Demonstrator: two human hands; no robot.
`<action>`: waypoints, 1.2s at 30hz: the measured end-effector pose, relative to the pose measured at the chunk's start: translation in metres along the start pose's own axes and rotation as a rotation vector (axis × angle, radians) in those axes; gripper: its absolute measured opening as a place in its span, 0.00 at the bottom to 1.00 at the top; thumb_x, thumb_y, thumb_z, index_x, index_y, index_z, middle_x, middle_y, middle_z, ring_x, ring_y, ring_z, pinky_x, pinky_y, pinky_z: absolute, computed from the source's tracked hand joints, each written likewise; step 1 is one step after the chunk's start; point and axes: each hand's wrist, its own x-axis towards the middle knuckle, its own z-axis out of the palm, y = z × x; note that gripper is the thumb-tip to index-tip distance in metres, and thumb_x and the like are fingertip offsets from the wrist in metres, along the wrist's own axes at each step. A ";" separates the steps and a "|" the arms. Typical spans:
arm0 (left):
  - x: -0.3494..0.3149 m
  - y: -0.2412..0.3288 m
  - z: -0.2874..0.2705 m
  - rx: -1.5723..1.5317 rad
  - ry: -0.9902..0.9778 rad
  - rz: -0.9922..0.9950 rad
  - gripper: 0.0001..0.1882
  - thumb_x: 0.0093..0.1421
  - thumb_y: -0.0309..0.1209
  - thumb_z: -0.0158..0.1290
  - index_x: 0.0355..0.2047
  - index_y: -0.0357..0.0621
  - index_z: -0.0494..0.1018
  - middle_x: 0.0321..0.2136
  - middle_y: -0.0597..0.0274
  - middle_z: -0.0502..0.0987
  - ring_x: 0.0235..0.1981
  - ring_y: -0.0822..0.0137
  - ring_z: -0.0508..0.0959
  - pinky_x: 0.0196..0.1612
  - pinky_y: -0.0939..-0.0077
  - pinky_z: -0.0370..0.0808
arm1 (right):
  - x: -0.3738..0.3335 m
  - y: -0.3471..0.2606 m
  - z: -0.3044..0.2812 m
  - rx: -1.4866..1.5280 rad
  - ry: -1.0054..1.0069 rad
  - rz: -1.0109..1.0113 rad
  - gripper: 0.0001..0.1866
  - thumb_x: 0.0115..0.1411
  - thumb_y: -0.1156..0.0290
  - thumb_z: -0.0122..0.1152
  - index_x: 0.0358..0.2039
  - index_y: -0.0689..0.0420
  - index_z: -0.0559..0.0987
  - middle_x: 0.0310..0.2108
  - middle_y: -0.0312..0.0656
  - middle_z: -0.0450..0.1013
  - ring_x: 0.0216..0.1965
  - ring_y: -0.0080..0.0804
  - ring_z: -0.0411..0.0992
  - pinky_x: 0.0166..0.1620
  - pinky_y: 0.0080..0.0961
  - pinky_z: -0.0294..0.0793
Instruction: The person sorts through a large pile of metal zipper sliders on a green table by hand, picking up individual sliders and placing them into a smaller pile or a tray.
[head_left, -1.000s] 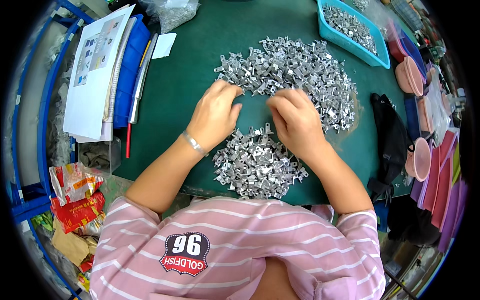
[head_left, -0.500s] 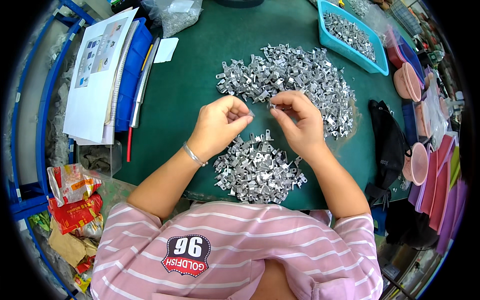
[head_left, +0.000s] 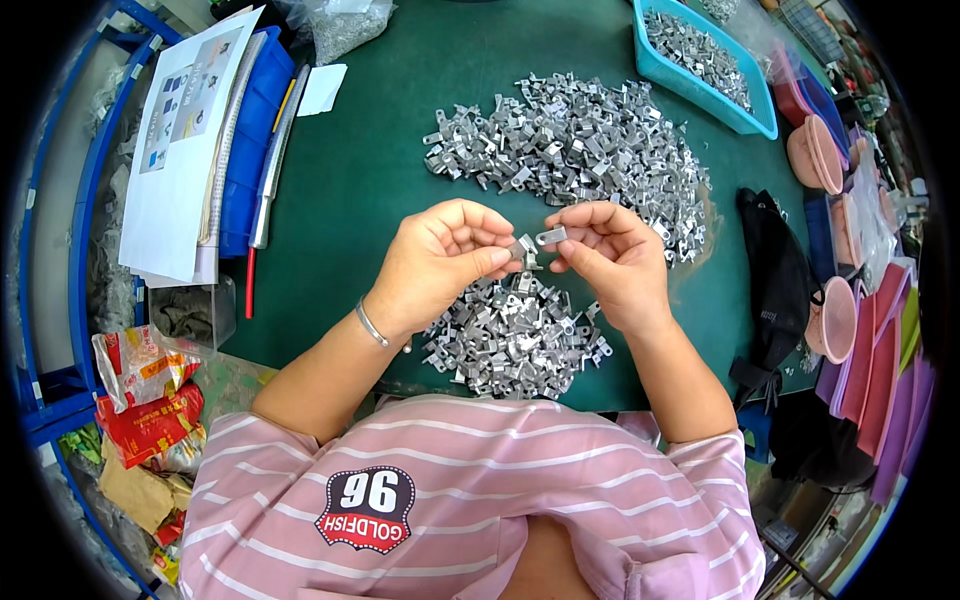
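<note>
Between the thumb and forefinger of my left hand [head_left: 445, 250] a small silvery metal bracket [head_left: 523, 250] is pinched. My right hand [head_left: 615, 250] grips a second bracket [head_left: 550, 236], with its flat tab and hole showing. The two brackets are close together; whether they touch I cannot tell. Just below the fingertips lies a smaller heap of the same bent metal brackets [head_left: 515, 340]. Beyond my hands spreads a larger heap of brackets [head_left: 585, 135] on the green tabletop [head_left: 340, 190].
A turquoise basket [head_left: 700, 105] of metal pieces stands at the far right. On the left, papers [head_left: 180, 150] lean on a blue tray [head_left: 250, 140], next to a red stick [head_left: 250, 285]. A black cloth item [head_left: 775, 280] and pink bowls [head_left: 815, 160] line the right side.
Both hands have come a little nearer to me, over the near heap, with the right one also shifting right. Brackets now show plainly at both fingertips, where earlier they were mostly hidden.
</note>
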 end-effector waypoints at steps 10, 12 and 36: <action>-0.001 -0.004 0.000 -0.027 0.020 0.017 0.10 0.57 0.16 0.55 0.40 0.33 0.72 0.33 0.54 0.80 0.35 0.66 0.82 0.38 0.77 0.80 | -0.007 -0.003 0.005 -0.162 0.004 -0.109 0.12 0.55 0.89 0.56 0.41 0.68 0.76 0.43 0.42 0.70 0.42 0.24 0.74 0.44 0.18 0.76; -0.002 -0.002 0.000 -0.029 0.015 0.015 0.11 0.57 0.16 0.55 0.41 0.33 0.71 0.33 0.54 0.80 0.35 0.65 0.82 0.38 0.76 0.81 | -0.008 -0.003 0.007 -0.163 0.007 -0.109 0.11 0.55 0.88 0.57 0.40 0.67 0.77 0.42 0.41 0.71 0.41 0.24 0.73 0.43 0.18 0.76; 0.066 -0.012 0.003 1.325 0.209 0.688 0.14 0.50 0.23 0.60 0.38 0.40 0.73 0.32 0.52 0.71 0.32 0.50 0.75 0.36 0.61 0.74 | 0.045 -0.024 -0.027 -1.583 0.142 -0.789 0.13 0.44 0.83 0.58 0.33 0.60 0.76 0.33 0.44 0.70 0.35 0.43 0.68 0.37 0.34 0.69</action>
